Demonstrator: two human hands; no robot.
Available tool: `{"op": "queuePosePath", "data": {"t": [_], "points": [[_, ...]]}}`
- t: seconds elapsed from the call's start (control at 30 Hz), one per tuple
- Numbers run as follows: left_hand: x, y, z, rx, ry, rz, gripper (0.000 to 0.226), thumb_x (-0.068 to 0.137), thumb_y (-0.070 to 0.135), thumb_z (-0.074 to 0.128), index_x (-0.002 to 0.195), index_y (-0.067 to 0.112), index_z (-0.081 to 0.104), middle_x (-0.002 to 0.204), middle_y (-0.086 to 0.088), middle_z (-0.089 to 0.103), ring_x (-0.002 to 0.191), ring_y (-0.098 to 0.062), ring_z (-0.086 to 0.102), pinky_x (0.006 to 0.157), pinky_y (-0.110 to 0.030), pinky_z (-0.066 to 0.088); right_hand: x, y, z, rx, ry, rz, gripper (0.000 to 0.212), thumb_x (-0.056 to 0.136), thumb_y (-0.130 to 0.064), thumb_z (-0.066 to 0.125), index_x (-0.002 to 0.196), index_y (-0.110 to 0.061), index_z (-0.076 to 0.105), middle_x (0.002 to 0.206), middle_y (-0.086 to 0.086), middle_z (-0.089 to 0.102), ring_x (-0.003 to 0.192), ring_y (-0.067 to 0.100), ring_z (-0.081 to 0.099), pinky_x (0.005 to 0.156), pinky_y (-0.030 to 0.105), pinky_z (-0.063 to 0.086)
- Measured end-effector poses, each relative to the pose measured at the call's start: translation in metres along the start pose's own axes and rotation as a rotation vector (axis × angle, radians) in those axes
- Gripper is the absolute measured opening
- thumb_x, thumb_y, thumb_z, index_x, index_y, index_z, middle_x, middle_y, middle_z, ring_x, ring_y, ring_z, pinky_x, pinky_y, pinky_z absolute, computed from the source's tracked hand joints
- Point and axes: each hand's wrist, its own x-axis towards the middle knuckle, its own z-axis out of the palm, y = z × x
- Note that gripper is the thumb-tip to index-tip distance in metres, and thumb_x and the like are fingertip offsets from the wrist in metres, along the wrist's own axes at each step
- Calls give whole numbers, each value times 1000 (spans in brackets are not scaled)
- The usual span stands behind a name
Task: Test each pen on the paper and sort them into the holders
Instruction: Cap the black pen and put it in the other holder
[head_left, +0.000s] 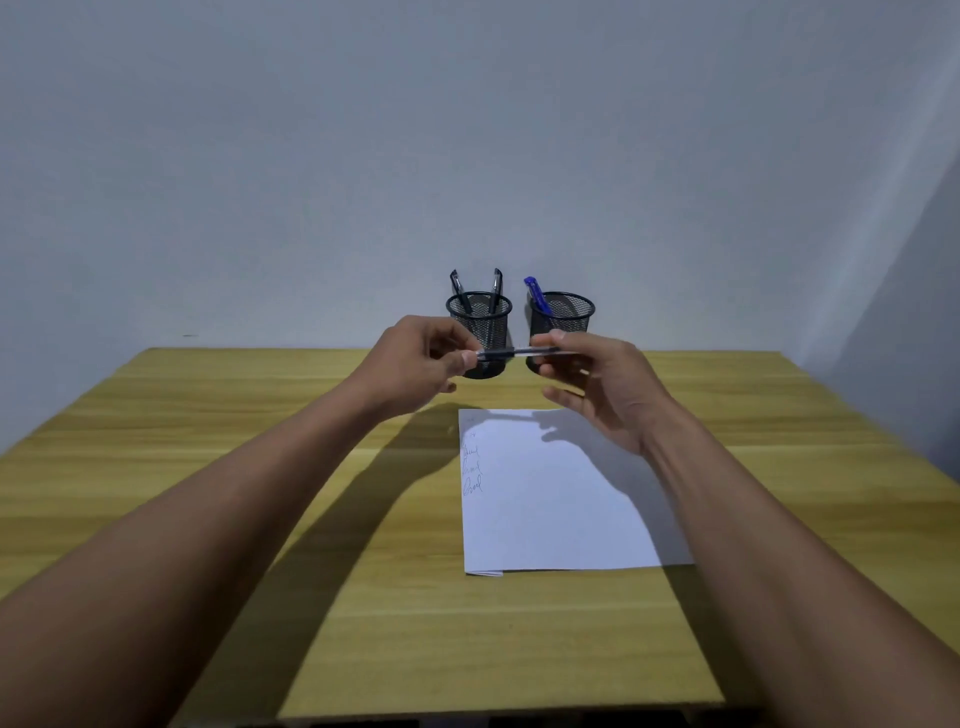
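Looks well along. Already standing in the left holder (479, 332): two black pens (457, 291), leaning apart. In the right holder (563, 317): one blue pen (535, 293). Down the left side of the paper (550, 499), three looping scribbles (471, 470), stacked one under another, with a fainter mark above that is too small to read. Three scribbles against three pens sorted, so probably still to test and drop: the pen (519, 352) now in hand. Cannot tell how many more wait out of view.

Held level in the air, just in front of both holders and above the counter (208, 395) beyond the far edge of the paper. Pinched at its dark end by the left hand (421, 358) and at its clear end by the right hand (597, 384). Hands apart, joined only by the pen, fingers of each curled round its own end. Slim, with a see-through barrel toward the right and a dark cap or grip toward the left. Possibly uncapping, but too blurred to say.
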Motion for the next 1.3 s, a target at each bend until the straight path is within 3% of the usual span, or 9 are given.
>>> {"op": "queuePosePath", "data": {"t": [0.2, 0.3, 0.37, 0.53, 0.7, 0.97, 1.1, 1.2, 1.3], "points": [[7, 4, -5, 72, -7, 22, 8, 85, 28, 69, 88, 22, 73, 75, 3, 69, 73, -25, 65, 83, -53, 59, 4, -24, -5, -711, -43, -229, 8, 86, -19, 79, 93, -18, 83, 84, 4, 76, 78, 15, 63, 71, 27, 52], [16, 12, 0, 91, 40, 59, 11, 79, 34, 66, 88, 30, 72, 80, 1, 70, 74, -20, 65, 82, -48, 58, 13, -33, 6, -990, -89, -313, 8, 92, -24, 74, 97, -23, 81, 83, 1, 79, 78, 20, 68, 80, 37, 54], [22, 15, 2, 49, 137, 58, 22, 80, 29, 67, 102, 30, 70, 89, 1, 70, 78, -17, 66, 81, -42, 57, 22, -40, 6, -1065, -52, -348, 10, 96, -24, 68, 98, -23, 78, 87, 0, 79, 83, 22, 70, 81, 38, 53], [42, -12, 12, 22, 375, -87, 58, 83, 27, 74, 136, 20, 52, 119, 2, 61, 108, -16, 61, 88, -30, 51, 55, -57, 7, -918, 116, -419, 7, 98, -26, 65, 100, -21, 69, 86, -6, 78, 70, 4, 66, 65, 30, 47], [75, -47, 33, 60, 288, -234, 105, 68, 43, 88, 151, 15, 30, 145, -8, 48, 131, -25, 48, 107, -44, 44, 100, -70, 25, -695, 209, -462, 11, 95, -21, 67, 105, -20, 66, 89, 4, 78, 85, 24, 77, 87, 52, 61], [100, -68, 53, -1, 348, -132, 66, 72, 31, 87, 125, 16, 52, 110, 5, 63, 104, -18, 63, 85, -28, 48, 157, -47, 53, -705, 190, -372, 10, 85, -19, 69, 95, -20, 68, 74, 1, 73, 82, 25, 76, 85, 51, 62], [100, -72, 52, -18, 350, -121, 64, 70, 30, 88, 123, 18, 53, 106, 8, 63, 98, -15, 64, 82, -27, 51, 168, -31, 58, -797, 181, -313, 10, 88, -21, 73, 86, -11, 72, 86, 10, 77, 85, 29, 76, 86, 49, 62], [103, -74, 51, -46, 342, -131, 65, 70, 27, 88, 124, 18, 53, 108, 7, 64, 100, -15, 64, 81, -26, 52, 169, -27, 58, -837, 195, -307, 26, 89, -24, 75, 109, -8, 75, 106, 10, 77, 100, 27, 74, 92, 40, 58], [101, -71, 49, -41, 332, -140, 68, 71, 28, 88, 127, 18, 51, 109, 7, 63, 99, -13, 62, 75, -19, 47, 160, -34, 57, -861, 204, -332, 39, 92, -26, 73, 127, -11, 68, 114, 6, 73, 102, 20, 68, 81, 25, 46]]}}
